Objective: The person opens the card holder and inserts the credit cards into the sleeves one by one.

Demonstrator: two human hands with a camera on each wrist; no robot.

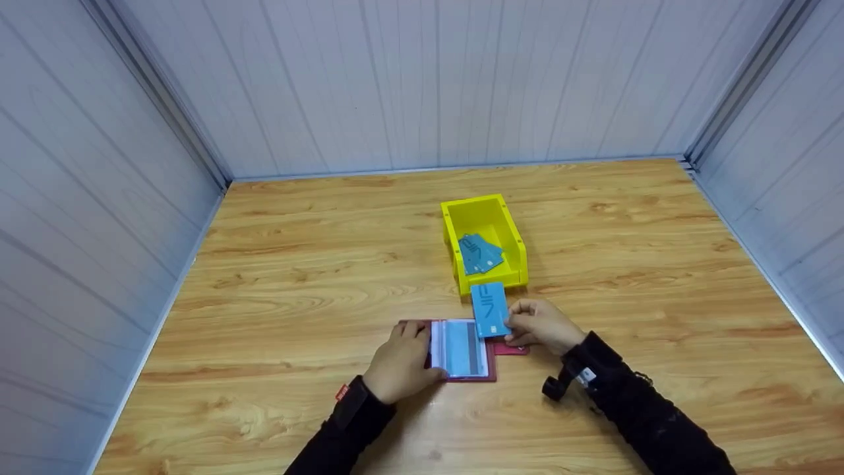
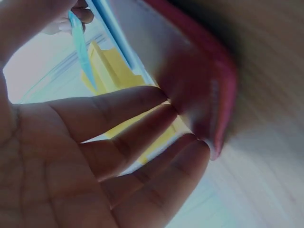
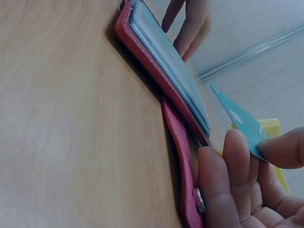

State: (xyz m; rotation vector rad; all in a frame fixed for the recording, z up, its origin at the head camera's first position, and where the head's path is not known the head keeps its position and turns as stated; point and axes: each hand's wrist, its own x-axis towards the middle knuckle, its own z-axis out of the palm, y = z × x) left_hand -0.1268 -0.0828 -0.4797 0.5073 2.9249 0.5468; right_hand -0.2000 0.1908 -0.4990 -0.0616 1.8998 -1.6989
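My right hand (image 1: 542,324) pinches a blue card (image 1: 490,310) by its lower right corner, between thumb and fingertips. The card is held above the top right corner of an open red card holder (image 1: 489,373), overlapping the yellow bin's front edge in the head view. Clear sleeves (image 1: 461,349) fill the holder's right side, and a pale blue piece with a dark stripe shows in the top one. Across the holder's left cover lies my left hand (image 1: 403,363), its fairly straight fingertips touching the red cover (image 2: 190,80) in the left wrist view.
Behind the card holder stands a yellow bin (image 1: 521,264) with several blue cards (image 1: 480,254) lying in it. A red strap (image 3: 179,137) with a metal snap sticks out from under the holder. White panel walls (image 1: 395,86) enclose the wooden table (image 1: 297,264) on three sides.
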